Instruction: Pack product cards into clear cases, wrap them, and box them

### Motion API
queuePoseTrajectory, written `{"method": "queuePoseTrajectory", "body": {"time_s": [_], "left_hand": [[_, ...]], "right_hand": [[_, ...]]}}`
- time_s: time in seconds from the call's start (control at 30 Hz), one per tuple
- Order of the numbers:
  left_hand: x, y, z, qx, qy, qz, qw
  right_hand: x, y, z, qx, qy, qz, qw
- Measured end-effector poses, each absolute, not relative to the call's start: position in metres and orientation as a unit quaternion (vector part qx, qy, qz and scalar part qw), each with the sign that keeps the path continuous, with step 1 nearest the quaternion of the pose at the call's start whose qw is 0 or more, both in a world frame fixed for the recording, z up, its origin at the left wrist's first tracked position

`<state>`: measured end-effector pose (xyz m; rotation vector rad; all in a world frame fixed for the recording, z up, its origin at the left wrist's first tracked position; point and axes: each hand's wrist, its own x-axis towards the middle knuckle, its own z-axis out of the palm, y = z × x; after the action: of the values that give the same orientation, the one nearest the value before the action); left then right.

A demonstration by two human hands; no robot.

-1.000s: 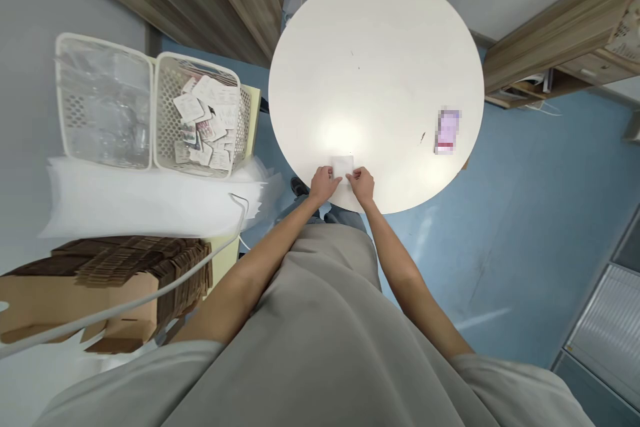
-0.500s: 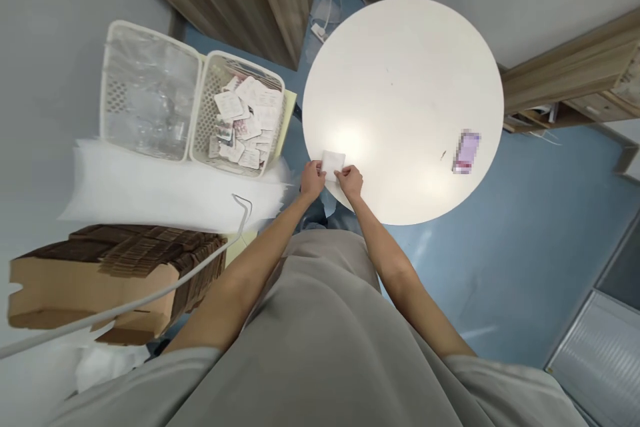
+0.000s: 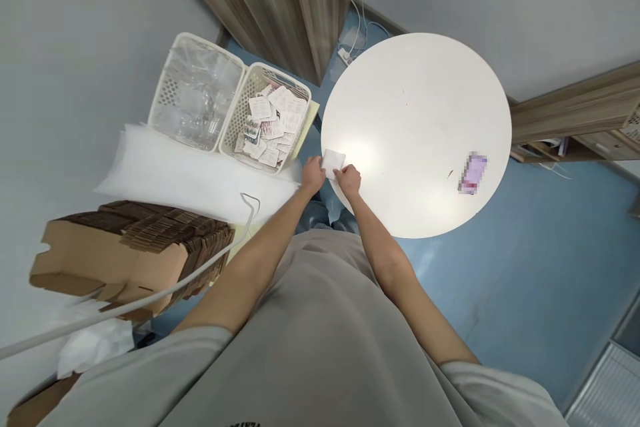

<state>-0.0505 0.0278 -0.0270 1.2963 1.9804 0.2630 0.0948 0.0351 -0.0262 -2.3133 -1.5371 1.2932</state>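
A small square white packet (image 3: 333, 161) is pinched between my two hands at the near left edge of the round white table (image 3: 430, 107). My left hand (image 3: 313, 175) grips its left side, fingers closed. On its lower right corner, my right hand (image 3: 349, 179) holds with thumb and fingers pressed together. What the packet contains cannot be made out. A piece of clear film (image 3: 332, 203) seems to hang below the table edge, between the hands and my lap.
Left of the table stand a white basket (image 3: 231, 140) of printed cards and another basket (image 3: 161, 90) of clear plastic. White sheets (image 3: 200, 173) and folded cardboard boxes (image 3: 115, 250) lie nearer me. A grey bent rod (image 3: 200, 270) crosses there. A blurred purple item (image 3: 473, 173) lies on the table.
The camera view has shifted, so the table and baskets appear further right and slightly lower. Both hands keep hold of the packet in nearly the same pose.
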Motion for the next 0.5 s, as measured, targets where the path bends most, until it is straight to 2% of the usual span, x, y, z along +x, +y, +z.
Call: {"method": "queuePoseTrajectory", "body": {"time_s": [0.2,0.5], "left_hand": [[-0.04,-0.008,0.011,0.494,0.773,0.188,0.351],[-0.048,-0.135,0.076,0.368,0.811,0.335,0.307]], "right_hand": [[0.136,0.015,-0.001,-0.73,-0.517,0.438,0.092],[0.157,-0.023,0.022,-0.648,-0.516,0.543,0.137]]}}
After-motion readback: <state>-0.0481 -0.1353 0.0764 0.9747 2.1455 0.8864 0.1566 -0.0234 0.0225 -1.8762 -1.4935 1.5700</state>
